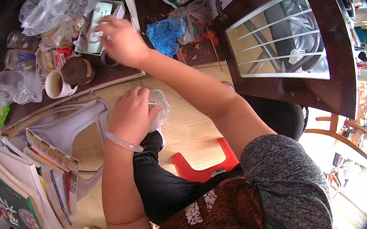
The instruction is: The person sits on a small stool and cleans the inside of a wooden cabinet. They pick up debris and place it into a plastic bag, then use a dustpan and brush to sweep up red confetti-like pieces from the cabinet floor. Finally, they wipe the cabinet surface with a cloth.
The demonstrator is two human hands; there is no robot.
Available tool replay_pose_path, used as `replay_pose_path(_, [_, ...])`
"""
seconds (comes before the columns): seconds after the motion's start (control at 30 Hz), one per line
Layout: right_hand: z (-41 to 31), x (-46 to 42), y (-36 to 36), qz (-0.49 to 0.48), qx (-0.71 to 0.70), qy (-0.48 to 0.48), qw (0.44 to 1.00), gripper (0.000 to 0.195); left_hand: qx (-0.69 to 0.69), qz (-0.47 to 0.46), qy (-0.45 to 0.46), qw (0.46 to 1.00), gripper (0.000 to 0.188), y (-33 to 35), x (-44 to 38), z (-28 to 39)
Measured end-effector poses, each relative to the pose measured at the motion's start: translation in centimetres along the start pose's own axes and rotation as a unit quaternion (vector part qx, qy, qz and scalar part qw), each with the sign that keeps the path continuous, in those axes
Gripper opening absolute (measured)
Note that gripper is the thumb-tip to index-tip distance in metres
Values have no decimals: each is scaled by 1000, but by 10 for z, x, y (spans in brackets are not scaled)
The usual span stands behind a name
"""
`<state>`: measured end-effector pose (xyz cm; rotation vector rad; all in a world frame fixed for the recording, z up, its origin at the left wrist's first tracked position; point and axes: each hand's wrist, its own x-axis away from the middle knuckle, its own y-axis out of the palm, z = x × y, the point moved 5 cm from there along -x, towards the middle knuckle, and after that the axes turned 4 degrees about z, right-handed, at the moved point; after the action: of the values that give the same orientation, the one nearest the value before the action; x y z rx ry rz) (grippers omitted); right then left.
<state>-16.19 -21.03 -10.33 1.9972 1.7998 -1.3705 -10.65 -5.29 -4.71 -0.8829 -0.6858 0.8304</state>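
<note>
My left hand (130, 112) grips a clear, thin plastic cup or bag (162, 112) above the tiled floor; which of the two it is, I cannot tell. Something thin and pale shows by the thumb. Blurred by motion, my right hand (124, 42) reaches over the dark cabinet shelf, in front of an open box (93, 51) with a pale green packet (101, 12) in it. A small shiny bit shows at the right fingertips, but whether they hold it is unclear. Left of the box stand a brown lidded jar (78, 70) and a white mug (57, 85).
Plastic bags (58, 12) and glass jars (17, 59) crowd the shelf. A blue bag (166, 35) lies in the compartment beside an open cabinet door (308, 92). Books (21, 195) stand at left near a white plastic stool (63, 120). A red stool (199, 170) is beneath me.
</note>
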Motion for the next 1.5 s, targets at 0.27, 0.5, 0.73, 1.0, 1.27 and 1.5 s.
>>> replay_pose_path(0.27, [207,129,-54,-220,368,278,860,83,-12,20,-6,1000,40,1,-12,4])
replay_pose_path(0.5, [216,132,-28,-312,384,187,849,107,-13,-2,-6,1000,45,10,-27,12])
replay_pose_path(0.73, [207,160,-1,-343,329,264,840,79,-28,-17,-8,999,44,17,-31,14])
replay_pose_path(1.0, [248,145,-33,-212,135,448,858,55,-46,31,23,998,41,17,-27,11])
replay_pose_path(1.27, [142,166,-48,-187,131,103,968,40,-42,31,19,998,43,19,-25,4])
replay_pose_path(1.5, [86,207,-37,-245,225,95,938,53,-16,-13,-17,1000,42,27,-37,-8])
